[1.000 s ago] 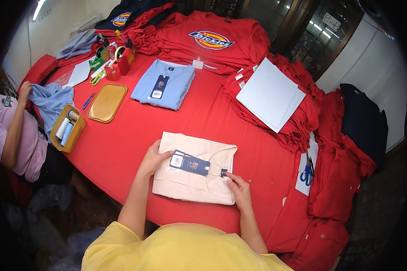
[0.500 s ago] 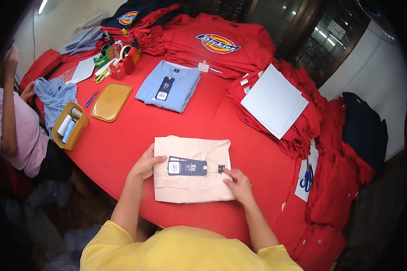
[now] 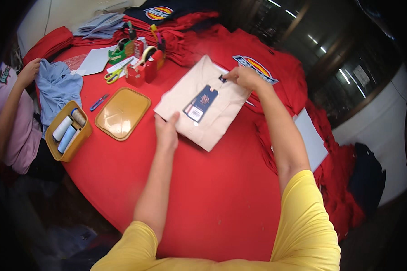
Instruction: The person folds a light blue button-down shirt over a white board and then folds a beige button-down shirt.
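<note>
Both my hands hold a folded cream shirt (image 3: 224, 115) tilted over the far middle of the red-covered table. A dark blue hang tag (image 3: 201, 104) with a white label lies on its front. My left hand (image 3: 167, 131) grips the near left corner, thumb on top and fingers underneath. At the collar, my right hand (image 3: 245, 77) is closed on the shirt's neck edge beside the small dark neck label (image 3: 222, 78). The folded light blue shirt seen earlier on the table does not show now; the cream shirt covers that area.
Left of the shirt are a tan lid (image 3: 123, 114), a tan box of thread spools (image 3: 68, 133), a cutter (image 3: 99, 102) and yellow-green scissors (image 3: 115, 76). Red garments (image 3: 257, 49) pile up behind; white sheets (image 3: 311, 140) lie right. Another person's hand (image 3: 29, 72) holds blue cloth (image 3: 59, 86).
Both hands have carried the cream shirt from the near table forward, turning it so the collar points away to the right. The view has shifted. The other person's hand has come down to the blue cloth.
</note>
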{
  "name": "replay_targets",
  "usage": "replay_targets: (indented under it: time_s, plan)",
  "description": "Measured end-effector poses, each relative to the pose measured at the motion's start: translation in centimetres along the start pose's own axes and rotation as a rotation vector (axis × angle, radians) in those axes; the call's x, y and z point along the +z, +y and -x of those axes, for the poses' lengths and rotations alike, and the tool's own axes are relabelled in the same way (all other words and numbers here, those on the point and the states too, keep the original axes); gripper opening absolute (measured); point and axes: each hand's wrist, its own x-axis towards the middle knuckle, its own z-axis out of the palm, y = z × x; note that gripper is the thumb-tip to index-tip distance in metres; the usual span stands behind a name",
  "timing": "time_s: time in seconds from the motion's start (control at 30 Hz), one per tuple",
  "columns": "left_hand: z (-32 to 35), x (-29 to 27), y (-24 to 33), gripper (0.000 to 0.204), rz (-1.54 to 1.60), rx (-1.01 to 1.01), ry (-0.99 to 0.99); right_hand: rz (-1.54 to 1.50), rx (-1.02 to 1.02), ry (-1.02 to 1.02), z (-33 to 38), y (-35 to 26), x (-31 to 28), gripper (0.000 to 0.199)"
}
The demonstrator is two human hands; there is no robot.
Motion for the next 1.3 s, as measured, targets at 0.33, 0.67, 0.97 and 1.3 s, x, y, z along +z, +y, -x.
replay_targets:
  time_s: [0.33, 0.67, 0.97, 1.3]
  plan:
    - [-0.4, -1.4, -1.5, 0.057, -0.12, -0.103, 0.139, -0.01, 0.114, 0.296, -2.9, -0.5, 12.5, 0.035]
    - [4.3, -8.9, 8.6, 0.036, -1.651, 0.394, 0.208, -1.003, -0.867, -0.16, 24.8, -20.8, -2.9, 0.03]
    - [26.0, -15.0, 15.6, 0.029, -1.865, 0.427, -0.089, -1.073, -0.9, 0.453, 40.9, -27.3, -7.4, 0.023]
    - [52.7, -26.2, 18.3, 0.027, -1.73, 0.066, 0.256, -0.49, -0.46, 0.1, 46.0, -24.3, 16.3, 0.045]
